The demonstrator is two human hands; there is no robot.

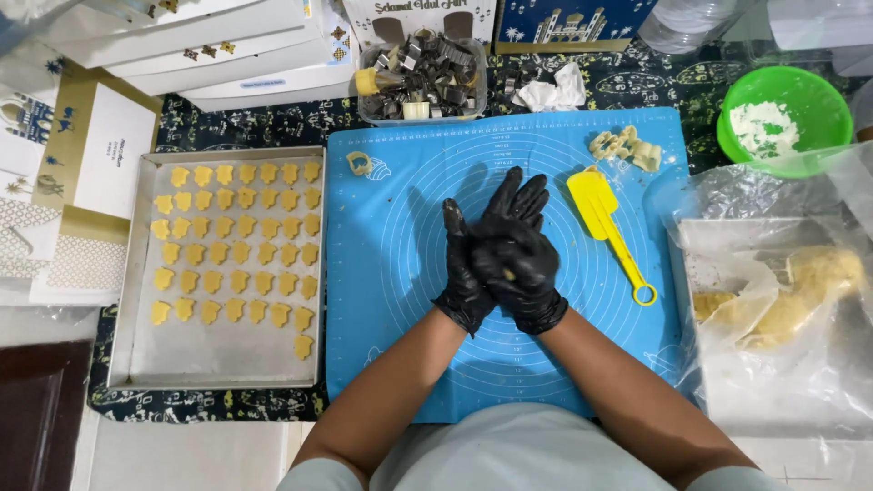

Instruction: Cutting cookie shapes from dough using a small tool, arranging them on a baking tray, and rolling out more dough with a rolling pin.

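Both of my hands wear black gloves and are pressed together over the middle of a blue silicone baking mat (400, 273). My left hand (462, 273) lies under and to the left. My right hand (523, 259) folds over it. A small speck of yellow dough (509, 274) shows between the palms; the rest of it is hidden. A yellow plastic spatula (605, 223) lies on the mat just right of my hands. A small cookie cutter (359, 164) sits at the mat's upper left, and some dough scraps (627, 148) at its upper right.
A metal baking tray (227, 364) on the left holds several rows of cut yellow cookies (236, 245). A clear tub of metal cutters (423, 77) and a crumpled tissue (555, 91) stand behind the mat. A green flour bowl (818, 91) and a plastic bag of dough (800, 291) are on the right. White boxes (236, 45) are stacked at top left.
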